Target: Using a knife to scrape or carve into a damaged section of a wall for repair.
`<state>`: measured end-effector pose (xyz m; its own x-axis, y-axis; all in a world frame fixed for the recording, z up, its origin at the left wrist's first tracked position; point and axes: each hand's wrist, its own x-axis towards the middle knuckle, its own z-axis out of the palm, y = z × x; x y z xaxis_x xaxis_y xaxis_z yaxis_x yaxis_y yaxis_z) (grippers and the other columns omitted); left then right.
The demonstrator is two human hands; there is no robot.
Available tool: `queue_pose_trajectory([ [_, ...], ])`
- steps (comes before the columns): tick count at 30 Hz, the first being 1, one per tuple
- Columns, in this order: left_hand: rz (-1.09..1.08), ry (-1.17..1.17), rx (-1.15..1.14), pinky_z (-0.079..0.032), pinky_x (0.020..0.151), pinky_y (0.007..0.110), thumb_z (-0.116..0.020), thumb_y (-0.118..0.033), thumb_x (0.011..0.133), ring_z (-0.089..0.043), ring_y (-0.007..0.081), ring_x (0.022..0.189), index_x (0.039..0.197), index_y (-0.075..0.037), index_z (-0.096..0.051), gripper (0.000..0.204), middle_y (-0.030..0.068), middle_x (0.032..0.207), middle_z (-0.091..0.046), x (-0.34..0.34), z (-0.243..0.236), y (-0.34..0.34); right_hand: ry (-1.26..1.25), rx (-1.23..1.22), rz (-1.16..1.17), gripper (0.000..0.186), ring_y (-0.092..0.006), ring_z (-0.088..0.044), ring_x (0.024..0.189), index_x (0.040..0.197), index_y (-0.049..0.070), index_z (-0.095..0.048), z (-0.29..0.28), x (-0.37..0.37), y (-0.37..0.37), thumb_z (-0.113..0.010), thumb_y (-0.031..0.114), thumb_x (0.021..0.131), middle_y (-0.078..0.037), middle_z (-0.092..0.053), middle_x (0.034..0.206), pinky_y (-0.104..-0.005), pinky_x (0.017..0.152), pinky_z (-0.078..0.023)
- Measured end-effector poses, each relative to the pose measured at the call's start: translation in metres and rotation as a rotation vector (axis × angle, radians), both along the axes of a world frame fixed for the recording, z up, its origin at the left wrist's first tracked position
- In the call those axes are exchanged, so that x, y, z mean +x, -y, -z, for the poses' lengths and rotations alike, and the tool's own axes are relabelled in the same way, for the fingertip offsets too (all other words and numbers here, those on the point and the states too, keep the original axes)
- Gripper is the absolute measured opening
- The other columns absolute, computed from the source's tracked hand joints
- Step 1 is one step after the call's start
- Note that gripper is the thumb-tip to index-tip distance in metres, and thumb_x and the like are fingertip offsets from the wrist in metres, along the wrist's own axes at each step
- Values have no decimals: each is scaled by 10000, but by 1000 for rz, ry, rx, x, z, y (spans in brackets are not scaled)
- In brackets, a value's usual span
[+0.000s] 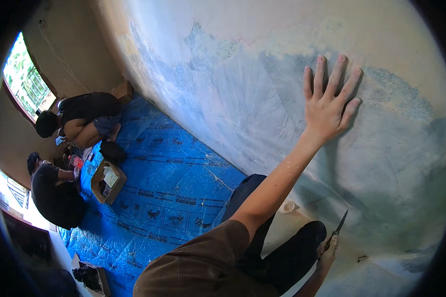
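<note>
Against the wall [262,89], one hand spread, the other round a knife [343,219]

At the right, far up the patchy blue-grey and cream surface, the left hand [327,111] is wide open, fingers fanned, palm side to the wall; its bare forearm [287,171] runs back to a brown sleeve [228,242]; nearer, at the lower right, the right hand [327,250] is closed round the knife's dark handle, the pointed blade aimed up and away beside the dark-clad knee [313,232]; whether the tip touches the wall cannot be told; a pale cup [288,207] is just left of the blade; to the left, a blue sheet [173,168] covers the floor; on its far left two people, one [86,106] farther off and one [54,190] nearer, crouch by an open box [95,187], a window [30,84] behind them.
</note>
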<state>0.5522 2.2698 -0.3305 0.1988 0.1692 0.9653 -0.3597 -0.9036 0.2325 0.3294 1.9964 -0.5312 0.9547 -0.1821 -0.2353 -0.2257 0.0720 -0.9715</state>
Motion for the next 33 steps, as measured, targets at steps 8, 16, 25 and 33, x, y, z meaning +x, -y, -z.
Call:
queue_pose_trajectory([
  [8, 18, 22, -10, -23, 1190, 537, -484, -415, 955, -190, 410, 1468, 1442, -232, -502, 521, 104, 1568, -342, 1, -1, 2, 50, 47, 89, 310, -42, -334, 404, 846, 110, -507, -7, 2, -6, -474, 350, 1040, 49, -408, 541, -224, 390, -262],
  [16, 39, 72, -40, -24, 1186, 555, -468, -437, 958, -200, 413, 1464, 1442, -266, -498, 515, 94, 1559, -358, 9, 3, 4, 93, 12, -19, 298, -44, -330, 413, 815, 124, -460, -5, 2, -9, -471, 313, 1045, 61, -354, 536, -232, 391, -249],
  [25, 14, 103, -21, -39, 1186, 558, -473, -463, 949, -205, 399, 1466, 1433, -282, -509, 518, 84, 1556, -365, 9, 0, 4, 165, 49, -95, 286, -51, -330, 416, 823, 113, -441, -15, 8, -19, -469, 285, 1050, 49, -367, 553, -234, 390, -257],
  [33, 102, 113, -74, -60, 1188, 573, -514, -433, 928, -211, 384, 1469, 1409, -288, -530, 503, 68, 1553, -370, 4, -4, 6, 126, 190, -75, 285, -56, -311, 412, 833, 99, -466, -9, 4, -21, -425, 265, 1061, 41, -371, 554, -236, 400, -253],
])
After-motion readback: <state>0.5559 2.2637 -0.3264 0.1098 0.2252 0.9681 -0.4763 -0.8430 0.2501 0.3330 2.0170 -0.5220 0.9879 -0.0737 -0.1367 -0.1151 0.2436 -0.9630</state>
